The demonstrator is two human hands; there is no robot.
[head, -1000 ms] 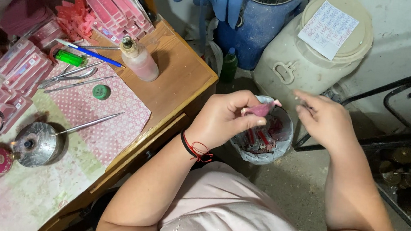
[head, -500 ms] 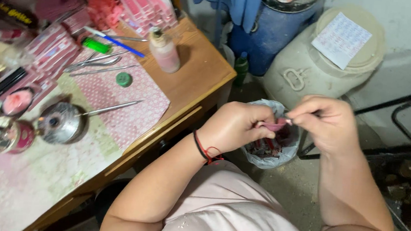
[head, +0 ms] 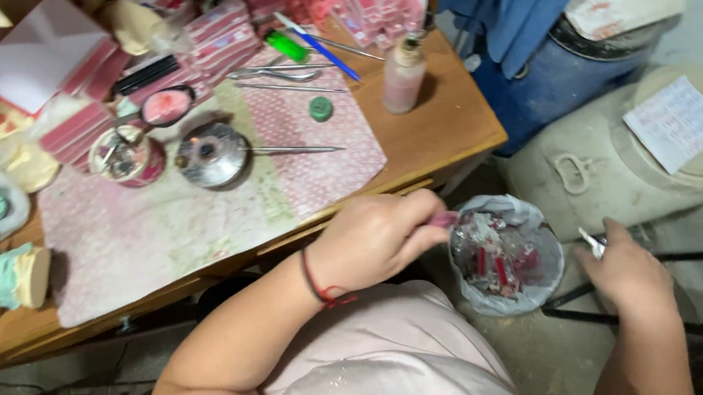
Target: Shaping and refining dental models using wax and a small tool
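Observation:
My left hand (head: 378,238) is closed around a small pink piece (head: 443,220), held at the rim of a plastic-lined waste bin (head: 505,262) that holds red and pink scraps. My right hand (head: 632,269) is off to the right of the bin, fingers closed on a thin white tool (head: 592,239) whose tip sticks out to the upper left. Both hands hover below the edge of a wooden work table (head: 451,121) to the left.
The table carries a pink patterned mat (head: 314,135), a small metal pot with a long handle (head: 213,154), a pink bottle (head: 403,75), stacked pink wax sheets (head: 222,34), metal instruments (head: 282,73) and dental models (head: 18,274). A white canister (head: 626,154) and blue barrel (head: 540,78) stand behind the bin.
My hands were together over the bin; now they have come apart, the right hand drawing away to the right with the tool, the left staying at the bin's rim.

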